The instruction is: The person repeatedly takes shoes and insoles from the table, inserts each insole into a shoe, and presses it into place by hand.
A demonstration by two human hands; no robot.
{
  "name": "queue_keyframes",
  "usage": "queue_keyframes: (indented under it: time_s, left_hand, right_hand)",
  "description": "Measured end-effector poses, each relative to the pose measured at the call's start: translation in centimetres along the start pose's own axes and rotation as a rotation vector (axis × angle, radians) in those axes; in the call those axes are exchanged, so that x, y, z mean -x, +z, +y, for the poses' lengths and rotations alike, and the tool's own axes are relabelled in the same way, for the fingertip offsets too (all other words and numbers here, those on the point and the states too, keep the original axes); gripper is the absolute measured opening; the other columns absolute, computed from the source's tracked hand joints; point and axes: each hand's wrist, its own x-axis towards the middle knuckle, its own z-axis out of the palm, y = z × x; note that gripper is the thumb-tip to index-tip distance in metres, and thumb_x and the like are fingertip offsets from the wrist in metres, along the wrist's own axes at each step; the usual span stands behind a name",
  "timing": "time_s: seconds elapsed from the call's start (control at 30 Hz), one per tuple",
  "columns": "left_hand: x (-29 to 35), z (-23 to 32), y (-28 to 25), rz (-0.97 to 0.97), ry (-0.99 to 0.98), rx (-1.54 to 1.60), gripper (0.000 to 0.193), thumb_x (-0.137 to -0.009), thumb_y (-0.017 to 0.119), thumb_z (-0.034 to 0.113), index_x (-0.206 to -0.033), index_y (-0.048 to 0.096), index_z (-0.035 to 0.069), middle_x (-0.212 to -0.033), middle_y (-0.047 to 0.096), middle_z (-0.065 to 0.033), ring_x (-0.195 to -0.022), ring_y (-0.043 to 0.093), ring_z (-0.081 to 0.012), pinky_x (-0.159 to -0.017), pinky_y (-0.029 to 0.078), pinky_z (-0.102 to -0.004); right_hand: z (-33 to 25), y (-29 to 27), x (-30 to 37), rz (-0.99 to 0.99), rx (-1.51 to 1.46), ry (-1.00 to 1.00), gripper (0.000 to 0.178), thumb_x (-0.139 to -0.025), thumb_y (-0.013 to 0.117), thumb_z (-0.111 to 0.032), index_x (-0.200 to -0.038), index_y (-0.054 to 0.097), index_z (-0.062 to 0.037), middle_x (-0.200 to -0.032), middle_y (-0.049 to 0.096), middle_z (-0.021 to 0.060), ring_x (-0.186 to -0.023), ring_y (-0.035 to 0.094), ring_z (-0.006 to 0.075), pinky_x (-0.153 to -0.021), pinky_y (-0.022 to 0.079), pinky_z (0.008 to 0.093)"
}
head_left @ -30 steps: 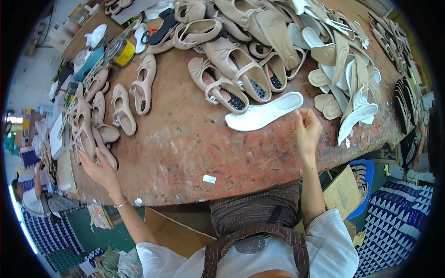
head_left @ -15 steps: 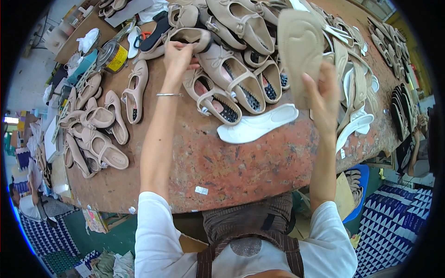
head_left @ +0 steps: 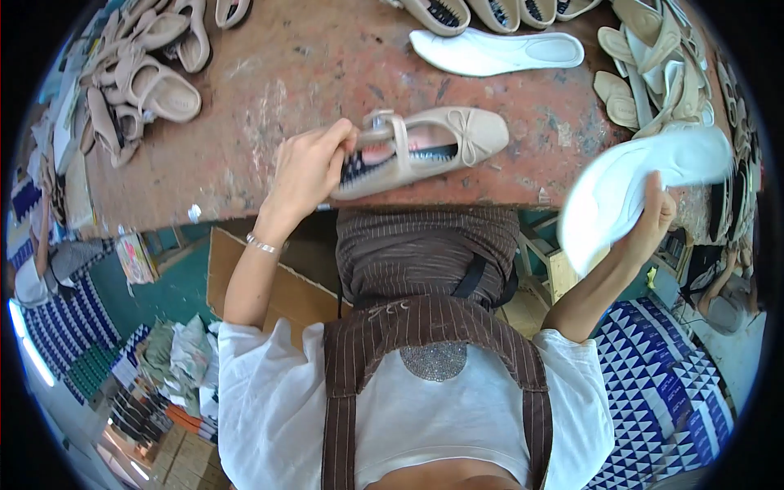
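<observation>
A beige mary-jane shoe (head_left: 487, 135) with a bow lies near the table's front edge, its toe pointing right. Its heel end is pinched in the fingers of my left hand (head_left: 309, 170). Dotted dark lining and a pink patch show inside it. Off to the right, my right hand (head_left: 651, 220) grips an insole (head_left: 600, 196), blurred by motion, with its white face showing. Another white insole (head_left: 498, 53) lies on the table beyond the shoe.
Beige shoes (head_left: 167, 88) are heaped at the left of the worn red-brown table (head_left: 269, 98). More shoes (head_left: 441, 15) line the far side. A pile of beige and white insoles (head_left: 653, 73) lies at the right. Other people sit at both sides.
My left hand has brought a shoe from the far pile to the near edge. My right hand has moved with the insole toward me and right; its white face now shows instead of beige.
</observation>
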Motion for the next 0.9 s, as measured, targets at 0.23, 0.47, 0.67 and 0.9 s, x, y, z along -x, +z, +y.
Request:
queue_keyframes:
  time_s: [0.23,0.47,0.67,0.9]
  left_hand:
    - [3.8,0.5,3.7,0.522,-0.181,-0.231,0.025,-0.079,0.073,0.006,-0.102,0.061,0.004,-0.104,0.064,-0.0128,-0.089,0.062,-0.0312,-0.077,0.050,-0.0399]
    - [5.5,1.8,5.6,0.504,-0.573,0.336,0.053,-0.081,0.082,0.020,-0.123,0.059,-0.003,-0.094,0.054,-0.0098,-0.065,0.056,-0.0138,-0.061,0.049,-0.0288]
    - [4.7,1.1,5.6,0.492,-0.553,0.451,0.068,-0.074,0.087,0.012,-0.130,0.055,-0.007,-0.105,0.051,-0.0091,-0.085,0.064,-0.0142,-0.066,0.061,-0.0259]
    - [4.8,-0.1,5.5,0.463,-0.509,0.619,0.064,-0.069,0.090,0.010,-0.123,0.060,-0.007,-0.106,0.054,-0.0083,-0.087,0.066,-0.0140,-0.069,0.061,-0.0254]
  right_hand:
    - [0.6,5.5,0.7,-0.215,0.126,0.125,0.062,-0.102,0.046,-0.034,-0.147,0.033,0.0061,-0.137,0.051,0.0304,-0.118,0.058,0.0307,-0.097,0.048,0.0393]
    - [1.8,10.2,2.3,-0.650,1.316,-0.461,0.051,-0.090,0.060,-0.016,-0.140,0.055,-0.0098,-0.122,0.059,0.0111,-0.101,0.050,0.0257,-0.091,0.039,0.0416]
    - [5.4,15.3,3.6,-0.714,0.865,-0.462,0.032,-0.068,0.072,-0.004,-0.099,0.078,-0.0094,-0.109,0.067,0.0070,-0.102,0.060,0.0267,-0.089,0.047,0.0421]
    - [7.9,20.0,4.5,-0.732,0.676,-0.301,0.016,-0.069,0.071,0.002,-0.084,0.074,-0.0020,-0.102,0.067,0.0106,-0.091,0.064,0.0289,-0.080,0.053,0.0399]
